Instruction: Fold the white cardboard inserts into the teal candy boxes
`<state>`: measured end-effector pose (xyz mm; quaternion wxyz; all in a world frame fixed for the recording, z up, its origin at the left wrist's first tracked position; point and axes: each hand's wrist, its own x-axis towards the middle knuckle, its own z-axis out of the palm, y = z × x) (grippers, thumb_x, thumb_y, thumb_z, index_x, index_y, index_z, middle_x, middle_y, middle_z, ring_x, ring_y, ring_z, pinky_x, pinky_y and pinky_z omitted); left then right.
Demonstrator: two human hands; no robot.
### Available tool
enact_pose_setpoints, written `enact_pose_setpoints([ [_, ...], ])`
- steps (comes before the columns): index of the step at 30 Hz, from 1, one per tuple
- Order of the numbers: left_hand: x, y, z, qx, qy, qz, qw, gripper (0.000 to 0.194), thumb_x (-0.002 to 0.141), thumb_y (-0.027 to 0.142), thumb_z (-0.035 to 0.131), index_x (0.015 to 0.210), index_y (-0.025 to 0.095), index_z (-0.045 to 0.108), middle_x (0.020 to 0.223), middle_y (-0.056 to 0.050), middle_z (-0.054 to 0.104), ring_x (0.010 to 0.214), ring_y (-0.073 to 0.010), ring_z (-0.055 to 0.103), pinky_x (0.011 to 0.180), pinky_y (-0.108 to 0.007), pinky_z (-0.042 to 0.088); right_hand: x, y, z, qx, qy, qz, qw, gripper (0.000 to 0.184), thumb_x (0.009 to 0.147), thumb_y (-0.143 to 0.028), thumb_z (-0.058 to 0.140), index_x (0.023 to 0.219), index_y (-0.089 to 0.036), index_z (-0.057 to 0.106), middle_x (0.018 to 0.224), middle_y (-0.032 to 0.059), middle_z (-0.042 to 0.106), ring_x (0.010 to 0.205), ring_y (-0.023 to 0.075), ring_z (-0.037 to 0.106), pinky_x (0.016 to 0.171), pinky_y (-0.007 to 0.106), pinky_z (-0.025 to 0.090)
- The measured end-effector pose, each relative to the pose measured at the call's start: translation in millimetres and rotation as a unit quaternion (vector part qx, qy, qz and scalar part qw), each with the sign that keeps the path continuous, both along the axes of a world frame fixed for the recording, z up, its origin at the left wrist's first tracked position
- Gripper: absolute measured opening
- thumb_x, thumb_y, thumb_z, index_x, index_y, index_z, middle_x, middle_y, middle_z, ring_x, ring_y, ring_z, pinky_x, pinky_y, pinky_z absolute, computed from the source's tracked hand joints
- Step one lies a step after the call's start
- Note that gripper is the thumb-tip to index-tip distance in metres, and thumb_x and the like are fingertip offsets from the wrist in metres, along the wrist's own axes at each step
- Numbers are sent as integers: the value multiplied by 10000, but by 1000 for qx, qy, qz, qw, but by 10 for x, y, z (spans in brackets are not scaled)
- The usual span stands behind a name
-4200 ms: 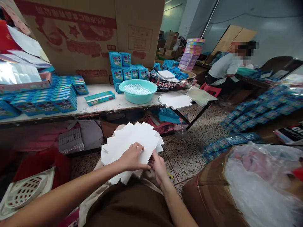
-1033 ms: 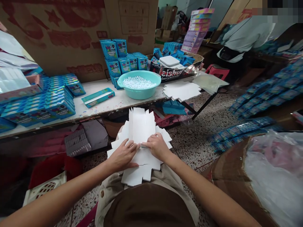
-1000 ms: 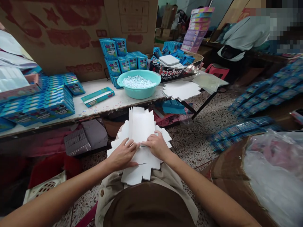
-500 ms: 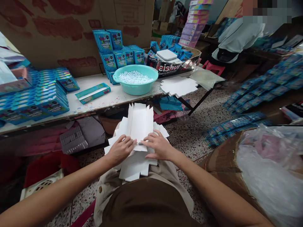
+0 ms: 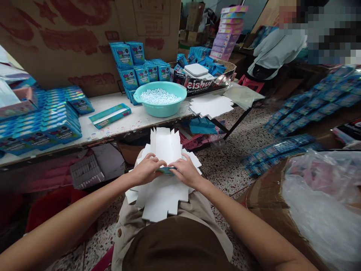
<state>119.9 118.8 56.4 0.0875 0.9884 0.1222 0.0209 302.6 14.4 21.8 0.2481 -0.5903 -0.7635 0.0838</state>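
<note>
A stack of flat white carton blanks (image 5: 160, 195) lies on my lap. My left hand (image 5: 146, 169) and my right hand (image 5: 186, 172) meet at the middle of the top blank (image 5: 165, 145), fingers curled and pinching a fold. A strip of the blank's blue printed side (image 5: 166, 171) shows between my fingertips. The far part of that blank stands up with its side flaps raised.
A low white table (image 5: 121, 124) ahead carries a teal basin of white pellets (image 5: 160, 98), stacks of blue boxes (image 5: 56, 116), an open blue tray (image 5: 109, 115) and more white blanks (image 5: 210, 106). A plastic-lined cardboard carton (image 5: 304, 210) sits at my right. Another person (image 5: 278, 47) sits beyond.
My fingers went from lying flat on the blank to pinching its near end up, showing the blue printed side. The blank's far part has risen a little.
</note>
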Motion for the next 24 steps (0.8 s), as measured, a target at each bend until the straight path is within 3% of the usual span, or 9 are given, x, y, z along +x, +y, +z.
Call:
enact_pose_setpoints([
  [2, -32, 3, -29, 27, -20, 8, 999, 263, 858, 261, 580, 1106, 181, 550, 875, -40, 679, 807, -163, 600, 925, -364, 364, -29, 39, 17, -16, 6, -35, 999, 161, 895, -223, 542, 1032, -176, 613, 882, 39, 708, 833, 170, 621, 1063, 426, 222],
  [5, -125, -81, -112, 154, -107, 35, 982, 349, 867, 323, 580, 1178, 185, 507, 1035, -86, 656, 971, -219, 579, 919, -387, 373, -74, 85, 42, -43, -34, -61, 997, 151, 913, -247, 505, 980, -183, 625, 846, 47, 704, 839, 189, 624, 1058, 436, 216],
  [8, -191, -207, -199, 268, -152, -11, 951, 286, 895, 270, 537, 1170, 190, 527, 1054, -77, 652, 989, -222, 573, 882, -368, 389, -109, 117, 74, -63, -80, -65, 993, 192, 927, -256, 466, 965, -189, 641, 837, 53, 703, 857, 192, 619, 1058, 428, 199],
  [10, -179, -286, -230, 289, -126, -40, 948, 215, 903, 167, 490, 1104, 162, 567, 961, -64, 665, 888, -195, 596, 822, -339, 414, -128, 130, 95, -72, -106, -62, 990, 209, 928, -248, 448, 951, -189, 647, 824, 53, 703, 854, 190, 614, 1060, 424, 189],
  [13, -76, -376, -196, 261, -49, 1, 964, 208, 889, 82, 435, 978, 126, 618, 823, -63, 661, 747, -183, 607, 728, -326, 435, -149, 120, 119, -79, -154, -56, 983, 238, 921, -204, 421, 895, -182, 657, 771, 59, 693, 827, 196, 603, 1063, 442, 178],
  [16, 76, -414, -65, 154, 71, 72, 983, 230, 852, 55, 436, 850, 124, 655, 757, -79, 670, 719, -198, 632, 708, -330, 446, -146, 63, 124, -42, -171, -35, 984, 228, 903, -185, 438, 914, -188, 666, 865, 78, 695, 937, 226, 572, 1073, 485, 151],
  [19, 218, -398, 77, 61, 157, 127, 978, 233, 791, 50, 460, 766, 119, 681, 764, -130, 692, 746, -240, 660, 719, -355, 462, -120, 3, 93, 7, -142, 0, 990, 171, 865, -290, 544, 929, -201, 675, 979, 73, 687, 1038, 247, 522, 1091, 508, 131],
  [22, 330, -357, 126, 30, 171, 139, 975, 202, 752, 93, 492, 744, 105, 694, 769, -175, 691, 754, -299, 666, 669, -382, 476, -102, -4, 22, 2, -154, 30, 988, 114, 814, -198, 581, 811, -206, 694, 764, 32, 689, 915, 216, 545, 1108, 487, 138],
  [24, 393, -326, 107, -1, 167, 138, 976, 177, 735, 126, 523, 756, 102, 697, 780, -182, 691, 768, -312, 665, 673, -391, 483, -103, 17, -32, 4, -169, 35, 985, 185, 803, -122, 543, 748, -211, 695, 674, 18, 672, 857, 197, 548, 1117, 463, 147],
])
